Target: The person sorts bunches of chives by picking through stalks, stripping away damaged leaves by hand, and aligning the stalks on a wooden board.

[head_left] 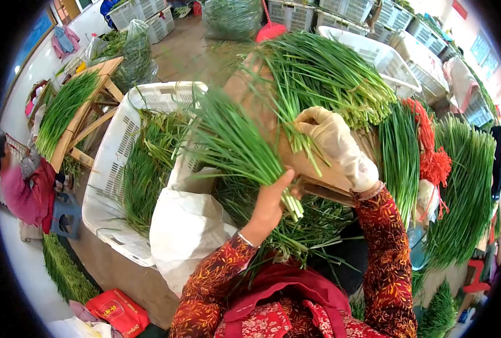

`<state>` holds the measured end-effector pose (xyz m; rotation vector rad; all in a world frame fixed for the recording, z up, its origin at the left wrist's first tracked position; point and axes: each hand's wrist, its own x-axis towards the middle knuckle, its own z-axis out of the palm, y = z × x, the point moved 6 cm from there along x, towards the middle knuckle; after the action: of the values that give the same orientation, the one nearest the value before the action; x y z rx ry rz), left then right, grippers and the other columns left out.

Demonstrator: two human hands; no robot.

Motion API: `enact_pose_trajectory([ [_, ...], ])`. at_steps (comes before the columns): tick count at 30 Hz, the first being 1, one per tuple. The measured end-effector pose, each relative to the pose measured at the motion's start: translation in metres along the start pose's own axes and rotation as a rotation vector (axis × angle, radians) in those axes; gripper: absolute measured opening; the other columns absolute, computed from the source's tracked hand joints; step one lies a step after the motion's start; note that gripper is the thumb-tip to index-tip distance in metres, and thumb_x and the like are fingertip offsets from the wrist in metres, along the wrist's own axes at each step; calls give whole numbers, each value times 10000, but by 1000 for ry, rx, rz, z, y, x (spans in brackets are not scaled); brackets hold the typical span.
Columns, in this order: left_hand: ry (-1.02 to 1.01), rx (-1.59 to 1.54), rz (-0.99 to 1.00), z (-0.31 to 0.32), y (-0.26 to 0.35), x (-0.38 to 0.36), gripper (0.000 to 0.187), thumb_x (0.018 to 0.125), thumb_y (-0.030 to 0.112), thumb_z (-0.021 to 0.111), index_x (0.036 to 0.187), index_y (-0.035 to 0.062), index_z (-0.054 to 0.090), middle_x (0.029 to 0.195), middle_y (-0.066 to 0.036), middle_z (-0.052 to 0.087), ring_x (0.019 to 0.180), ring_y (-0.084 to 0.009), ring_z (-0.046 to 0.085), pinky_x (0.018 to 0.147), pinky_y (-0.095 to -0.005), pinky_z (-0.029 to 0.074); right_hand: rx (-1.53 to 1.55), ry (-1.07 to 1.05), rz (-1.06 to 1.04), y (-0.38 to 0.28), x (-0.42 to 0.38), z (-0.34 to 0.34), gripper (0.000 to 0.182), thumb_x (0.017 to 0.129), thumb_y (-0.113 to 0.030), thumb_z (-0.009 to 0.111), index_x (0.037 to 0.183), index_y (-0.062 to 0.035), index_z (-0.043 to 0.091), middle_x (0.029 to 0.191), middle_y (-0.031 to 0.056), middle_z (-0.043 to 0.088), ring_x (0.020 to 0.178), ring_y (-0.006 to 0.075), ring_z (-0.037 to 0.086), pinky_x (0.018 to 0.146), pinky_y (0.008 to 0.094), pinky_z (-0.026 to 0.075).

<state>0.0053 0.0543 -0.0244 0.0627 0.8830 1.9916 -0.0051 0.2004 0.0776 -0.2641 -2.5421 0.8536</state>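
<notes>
- Head view, nearest: loose leaf litter (301, 231) by the lap, below both hands.
- L hand (270, 205), bare: fingers closed round the chive bunch (236, 138) nr its pale ends; green tips fan out fwd-left, partly blurred. Best grip here prob. firm but light, ends level, so stems don't bruise or slip.
- R hand (332, 138), pale glove: fingers curled, narrow gap, touching chive strands (302, 141) at board edge; can't tell how tight. Tease strands out gently, w/o dragging the rest.
- Wooden board (321, 174) under R hand; big chive pile (335, 73) on its far part.
- L side: white sack (188, 231), then white crate (107, 197) w/ greens inside.
- R side: red ties (433, 163) by long bundles (459, 191).
- Far L: co-worker (25, 191) nr a plank stand (84, 121). Back: stacked crates (290, 16).
</notes>
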Motion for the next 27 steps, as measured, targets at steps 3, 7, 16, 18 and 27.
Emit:
enact_pose_trajectory([
  [3,-58,0,40,12,0,3,333,850,259,562,1096,53,474,922,-53,565,704,-111,506,606,-285,463,381,-221,362,-11,-9,12,157,800,-164,595,872,-27,621,685,31,571,591,71,495,540,253,429],
  [7,-139,-76,23,14,3,4,333,849,284,562,1079,49,505,937,-30,580,765,-114,528,625,-284,467,327,-176,270,-17,-16,17,144,795,-127,602,876,-8,606,668,36,581,568,106,528,534,253,438],
  [16,-179,-112,-137,4,-3,5,242,873,194,519,1056,37,496,828,-13,545,758,-132,545,636,-267,473,395,-161,345,-5,5,24,203,785,-212,629,895,-42,626,640,30,564,556,80,476,496,230,399],
  [18,-200,-15,-192,4,-3,-4,245,870,172,518,1066,31,474,822,-10,531,727,-127,535,636,-273,477,514,-73,228,-11,31,11,231,801,-234,607,885,-20,624,658,4,555,551,77,445,523,220,387],
  [27,-241,-213,597,-15,150,-23,194,857,153,523,1036,90,478,814,3,532,655,-62,520,638,-273,498,1086,617,-101,-43,-43,-141,133,858,-130,503,903,-24,568,821,32,571,656,120,529,650,246,473],
])
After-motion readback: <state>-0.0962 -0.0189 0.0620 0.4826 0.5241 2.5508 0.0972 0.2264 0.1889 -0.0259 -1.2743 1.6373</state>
